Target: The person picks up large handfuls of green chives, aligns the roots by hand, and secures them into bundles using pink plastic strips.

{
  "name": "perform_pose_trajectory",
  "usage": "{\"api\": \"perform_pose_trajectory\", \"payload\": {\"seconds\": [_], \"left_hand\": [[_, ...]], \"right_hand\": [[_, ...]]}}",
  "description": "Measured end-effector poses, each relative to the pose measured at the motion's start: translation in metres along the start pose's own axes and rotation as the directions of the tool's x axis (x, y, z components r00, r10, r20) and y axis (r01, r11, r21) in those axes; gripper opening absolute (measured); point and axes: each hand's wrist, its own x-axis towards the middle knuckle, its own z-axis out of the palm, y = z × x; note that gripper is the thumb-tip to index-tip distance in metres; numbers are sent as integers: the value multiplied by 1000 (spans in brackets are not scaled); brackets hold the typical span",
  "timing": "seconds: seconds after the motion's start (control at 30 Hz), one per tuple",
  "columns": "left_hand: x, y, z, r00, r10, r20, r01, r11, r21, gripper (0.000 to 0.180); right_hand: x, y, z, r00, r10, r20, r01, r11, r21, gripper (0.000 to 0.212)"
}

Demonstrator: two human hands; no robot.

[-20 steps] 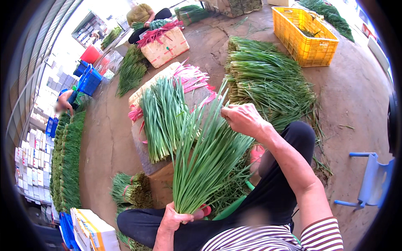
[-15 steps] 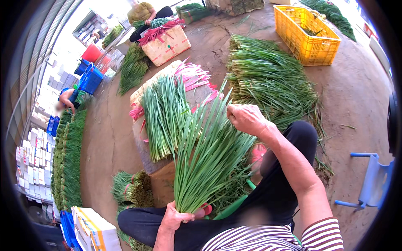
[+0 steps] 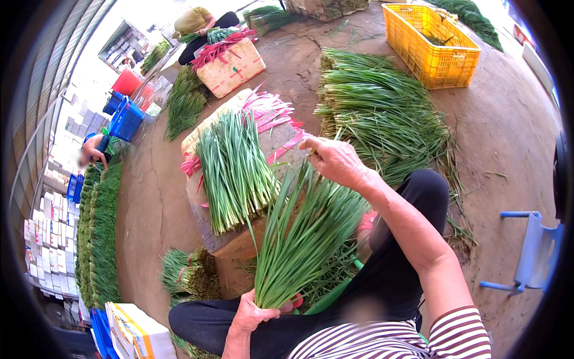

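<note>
Two hands: both busy on one bundle of green chives [image 3: 302, 239], lower centre of the frame.
Left hand [image 3: 254, 311]: grip closed tight round the root end, holding the bundle upright above the lap.
Right hand [image 3: 335, 160]: up at the leaf tips, fingers curled in; looks like it's pinching a few blades, though the exact hold is hard to tell.
Step in hand: looks like sorting and picking the bunch clean.
Next move calls for: a firm hold at the base while loose blades get drawn off the top.
Surface [image 3: 281, 140]: a low block just beyond the bundle, carrying a laid chive bunch [image 3: 236, 170] and pink ties [image 3: 272, 110].
Around: a big chive heap [image 3: 382, 113] at upper right, a yellow crate [image 3: 439, 45] beyond it, a blue chair [image 3: 532, 251] at right.
In the way: the laid bunch crowds the surface.
</note>
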Motion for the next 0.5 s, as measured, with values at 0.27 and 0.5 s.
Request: {"api": "perform_pose_trajectory", "payload": {"seconds": [0.27,0.5], "left_hand": [[2,-9,-3,1000,15,15,-15,1000,7,59],[-2,1,3,999,4,-41,-10,990,-143,46]], "right_hand": [[-4,5,8,979,176,99,-196,944,266,20],[3,15,-34,861,479,172,-343,295,892,11]]}}
